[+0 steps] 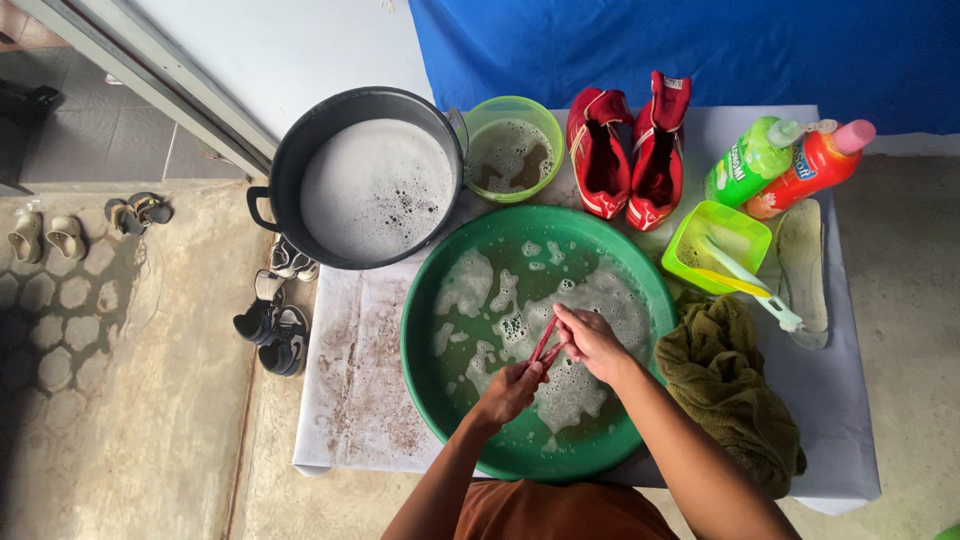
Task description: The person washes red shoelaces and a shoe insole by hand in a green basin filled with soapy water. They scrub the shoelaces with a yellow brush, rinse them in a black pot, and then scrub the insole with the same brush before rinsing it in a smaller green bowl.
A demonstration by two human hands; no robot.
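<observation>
1. Forearms reach in from the bottom edge, nearest the camera, above an orange-brown garment.
2. Left hand (512, 388) is pinched shut around the lower end of a red lace (544, 340); right hand (590, 340) is closed on its upper end. Between the two hands the lace runs as a short doubled strand, held just above the suds.
3. I judge the lace very light, limp and soaked, so likely slippery with soap. It has no stiffness of its own, so a pinch at two points near each other keeps it taut; a grip at one end only would let it dangle.
4. Below both hands is a green basin (420, 300) of murky, foamy water.
5. Right of the right hand, touching the basin's rim, lies a crumpled olive cloth (730, 390).
6. Beyond the right hand: a small lime tub (715, 232) with a brush (760, 292) leaning out of it, a pale insole (803, 265) just beside it, then a green bottle (752, 160) and an orange bottle (810, 165) lying side by side.
7. Straight beyond the hands, a pair of red shoes (630, 150) and a green bowl (512, 148) of dirty water.
8. Beyond the left hand, a black pot (370, 185) full of foam.
9. All of this rests on a white-covered tabletop (350, 400); other shoes lie on the floor, well apart to the left.
</observation>
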